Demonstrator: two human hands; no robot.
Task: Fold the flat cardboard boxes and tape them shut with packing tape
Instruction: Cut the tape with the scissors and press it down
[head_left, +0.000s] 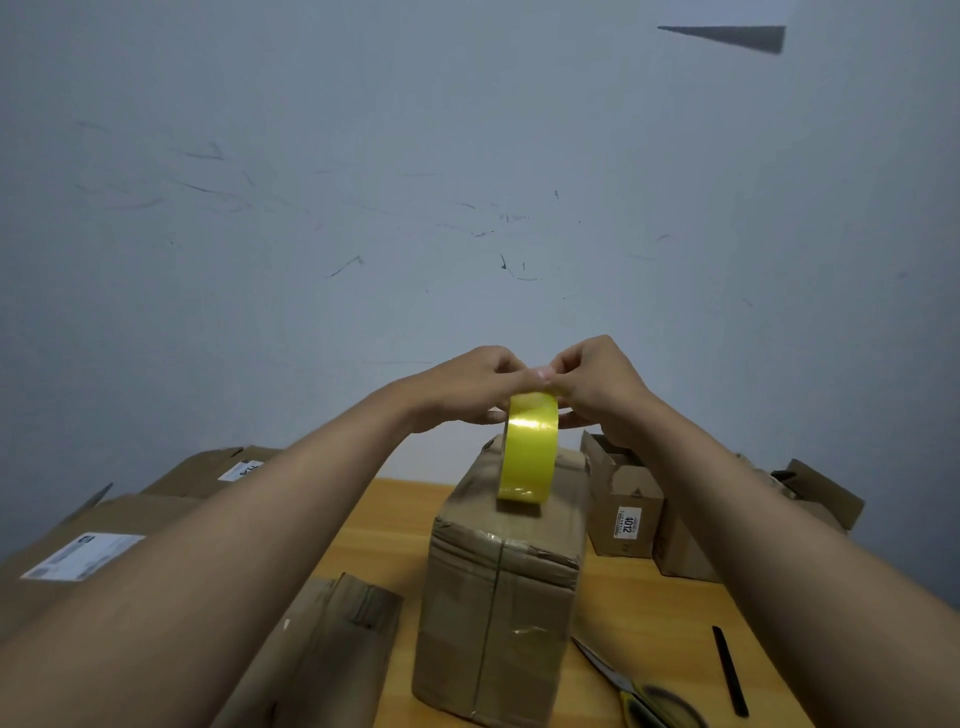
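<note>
— Head view: where's the tape roll (528, 448)?
— Upright above the taped box (501, 587) on the table (670, 613); my left hand (470, 387) and right hand (597, 387) pinch its top edge.

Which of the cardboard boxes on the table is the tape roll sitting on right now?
The tall taped-up box in the middle, directly under both hands. The yellow tape roll stands on its top. The open box with the 4012 label sits behind it to the right.
</note>
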